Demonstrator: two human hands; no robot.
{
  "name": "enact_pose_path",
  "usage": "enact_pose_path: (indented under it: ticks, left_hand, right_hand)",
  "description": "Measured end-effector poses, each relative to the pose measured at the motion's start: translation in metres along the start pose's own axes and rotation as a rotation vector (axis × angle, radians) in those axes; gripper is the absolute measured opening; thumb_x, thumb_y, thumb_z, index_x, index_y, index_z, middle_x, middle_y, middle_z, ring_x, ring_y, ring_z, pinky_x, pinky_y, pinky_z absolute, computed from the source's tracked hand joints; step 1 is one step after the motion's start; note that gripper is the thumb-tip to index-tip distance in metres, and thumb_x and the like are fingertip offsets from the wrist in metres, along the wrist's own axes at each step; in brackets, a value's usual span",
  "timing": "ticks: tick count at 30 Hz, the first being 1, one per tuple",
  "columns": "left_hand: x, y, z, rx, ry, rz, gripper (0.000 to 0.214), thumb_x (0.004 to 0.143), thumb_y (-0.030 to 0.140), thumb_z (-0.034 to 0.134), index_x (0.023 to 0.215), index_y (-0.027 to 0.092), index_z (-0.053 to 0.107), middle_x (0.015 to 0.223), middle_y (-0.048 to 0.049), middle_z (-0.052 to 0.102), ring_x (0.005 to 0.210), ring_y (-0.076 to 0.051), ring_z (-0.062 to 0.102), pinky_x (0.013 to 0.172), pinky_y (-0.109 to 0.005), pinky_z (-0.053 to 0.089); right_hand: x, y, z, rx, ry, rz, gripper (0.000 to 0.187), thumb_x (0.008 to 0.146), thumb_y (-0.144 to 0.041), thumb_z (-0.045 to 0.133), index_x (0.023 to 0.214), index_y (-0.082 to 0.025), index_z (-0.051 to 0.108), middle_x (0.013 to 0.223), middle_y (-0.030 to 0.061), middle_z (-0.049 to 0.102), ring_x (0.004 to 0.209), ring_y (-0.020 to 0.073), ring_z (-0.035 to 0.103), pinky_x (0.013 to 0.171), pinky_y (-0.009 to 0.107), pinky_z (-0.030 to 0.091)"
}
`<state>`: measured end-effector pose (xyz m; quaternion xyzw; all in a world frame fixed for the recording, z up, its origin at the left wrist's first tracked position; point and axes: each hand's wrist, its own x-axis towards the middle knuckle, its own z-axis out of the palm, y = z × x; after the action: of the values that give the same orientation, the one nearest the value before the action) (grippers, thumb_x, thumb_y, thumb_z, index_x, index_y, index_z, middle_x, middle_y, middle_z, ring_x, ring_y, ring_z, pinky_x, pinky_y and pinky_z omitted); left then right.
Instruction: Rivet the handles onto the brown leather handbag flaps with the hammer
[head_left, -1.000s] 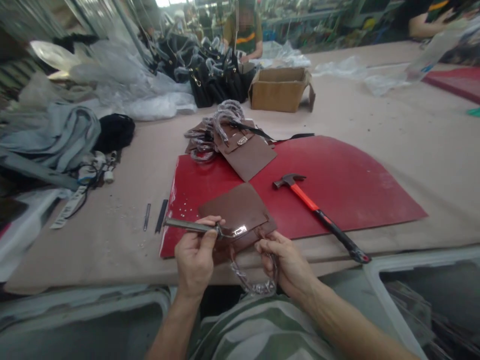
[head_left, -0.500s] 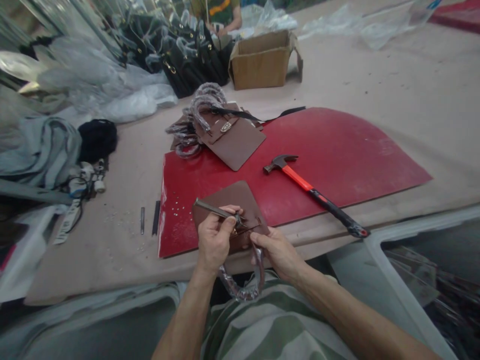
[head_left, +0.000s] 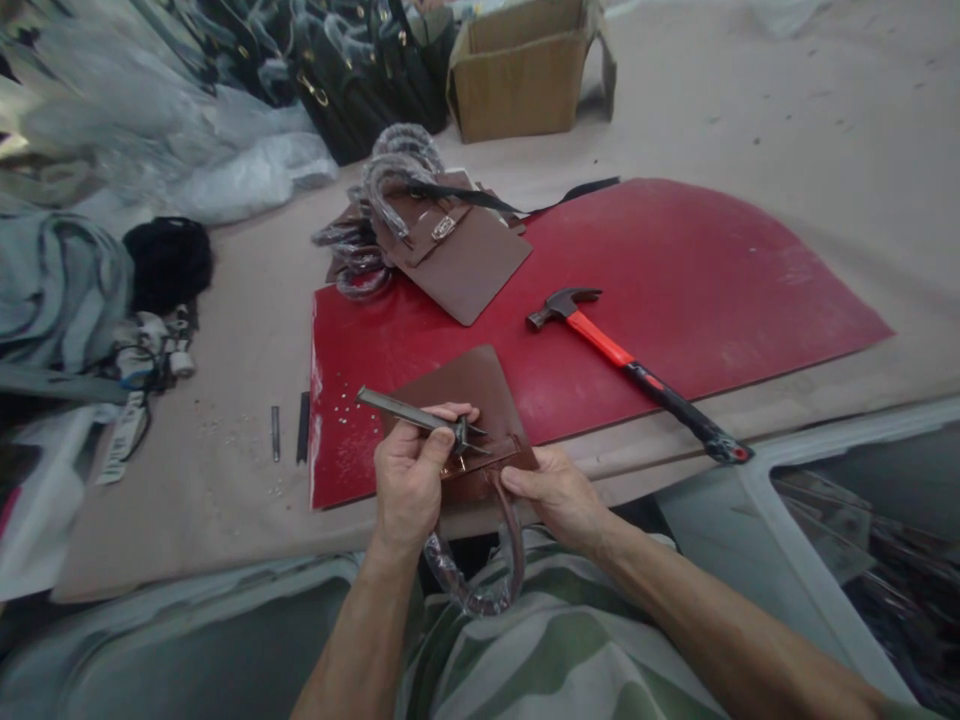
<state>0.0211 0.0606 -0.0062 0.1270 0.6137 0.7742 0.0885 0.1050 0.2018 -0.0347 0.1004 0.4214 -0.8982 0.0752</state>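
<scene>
My left hand (head_left: 411, 475) is closed around a caliper-like metal tool (head_left: 401, 407). Its long flat bar sticks out to the left, and thin pointed prongs rest at or just above a brown bag panel (head_left: 469, 385). My right hand (head_left: 562, 495) pinches the panel's near right edge, thumb on top. From this edge a plastic-wrapped handle (head_left: 480, 600) loops toward my lap. Small metal fittings show beside my left fingers, partly hidden. The panel lies partly over a red board (head_left: 637, 290). On the board, a claw hammer (head_left: 622, 355) with an orange and black handle lies to the right.
Farther back are stacked brown panels (head_left: 465, 275) with wrapped handles, an open cardboard box (head_left: 517, 85) and black bags (head_left: 360, 90). At left lie a short metal rod (head_left: 275, 433), a dark strip (head_left: 303, 428) and clear plastic (head_left: 247, 190). Grey bins (head_left: 757, 500) flank the table's front edge.
The view has tilted down and shifted slightly. My left hand with the metal tool has moved a little left, showing more of the prongs and fittings. My right hand keeps its hold.
</scene>
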Motion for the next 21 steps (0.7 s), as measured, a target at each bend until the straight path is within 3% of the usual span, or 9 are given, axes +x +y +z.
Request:
enact_pose_path:
  ticks: [8, 16, 21]
  left_hand:
    - [-0.006, -0.002, 0.001, -0.018, 0.029, 0.082, 0.015, 0.085, 0.029, 0.072, 0.095, 0.017, 0.070, 0.103, -0.0080, 0.073, 0.097, -0.025, 0.072, 0.093, -0.043, 0.058]
    - [-0.012, -0.003, -0.003, 0.171, -0.018, 0.239, 0.014, 0.087, 0.025, 0.069, 0.098, 0.018, 0.071, 0.107, -0.0097, 0.074, 0.102, -0.027, 0.070, 0.095, -0.047, 0.056]
    - [-0.018, -0.001, -0.004, 0.292, -0.062, 0.372, 0.017, 0.087, 0.019, 0.068, 0.104, 0.021, 0.071, 0.113, -0.0090, 0.073, 0.106, -0.025, 0.069, 0.097, -0.045, 0.054]
  right_hand:
    - [0.003, -0.005, 0.002, 0.011, -0.017, 0.015, 0.038, 0.066, -0.046, 0.083, 0.085, -0.015, 0.078, 0.080, 0.0054, 0.071, 0.077, 0.0220, 0.065, 0.085, 0.038, 0.051]
    - [0.004, -0.006, 0.006, -0.027, 0.006, 0.037, 0.033, 0.068, -0.047, 0.080, 0.072, -0.015, 0.074, 0.066, 0.0027, 0.065, 0.056, 0.0146, 0.055, 0.054, 0.027, 0.048]
    - [0.006, 0.002, 0.007, -0.013, 0.025, 0.040, 0.037, 0.067, -0.049, 0.081, 0.074, -0.013, 0.073, 0.067, 0.0042, 0.066, 0.056, 0.0147, 0.057, 0.052, 0.026, 0.049]
